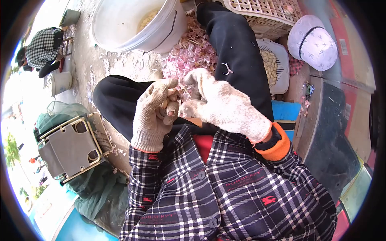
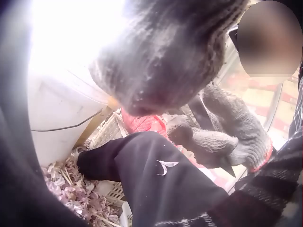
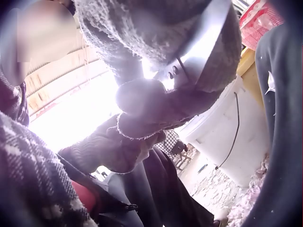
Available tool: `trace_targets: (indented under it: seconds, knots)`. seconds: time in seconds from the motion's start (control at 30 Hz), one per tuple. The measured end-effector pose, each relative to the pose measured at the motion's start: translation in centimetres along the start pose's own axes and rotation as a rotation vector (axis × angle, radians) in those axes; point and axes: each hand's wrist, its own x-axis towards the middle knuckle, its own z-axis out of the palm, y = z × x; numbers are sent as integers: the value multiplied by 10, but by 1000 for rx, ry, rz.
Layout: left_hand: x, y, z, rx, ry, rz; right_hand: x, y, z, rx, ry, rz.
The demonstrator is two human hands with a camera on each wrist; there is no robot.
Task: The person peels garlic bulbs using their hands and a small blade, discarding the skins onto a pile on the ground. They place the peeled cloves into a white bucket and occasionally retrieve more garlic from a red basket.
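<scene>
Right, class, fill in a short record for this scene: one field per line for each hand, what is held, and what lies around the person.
left hand: gloved left hand, fingers curled round a garlic clove
right hand: gloved right hand, fingertips at the clove; a blade shows against it in the right wrist view
skins: pink garlic skins heaped on the ground
bucket: white bucket beyond the knees
basket: small white basket with peeled cloves
clothing: plaid shirt
</scene>
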Motion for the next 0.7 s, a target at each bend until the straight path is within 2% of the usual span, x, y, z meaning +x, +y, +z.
trace_targets:
  seconds: [0.03,0.1,0.13,0.2,0.3,0.47,0.53,0.67,0.7]
  knots:
    - [3,-1,-4,-50,-49,0,1,0,-4,-31,-16,38]
    - [2,0,0,-71,-58,17,4,12,0,217,43,-25]
    - [2,-1,3,-94,-68,32,4,13,1,216,42,-20]
    - [1,-1,4,-70,-64,48,6,12,1,394,-39,12]
    - [0,0,4,8,-27,74,5,2,-1,391,-103,122]
    - [-5,3,12,163,54,111,5,-7,-2,213,-126,143]
    - [-8,5,14,323,64,115,6,-3,1,36,-39,11]
    - [-10,8,20,351,59,87,6,-2,2,54,-61,32]
    - [-10,9,21,416,97,67,6,3,5,19,-25,-56]
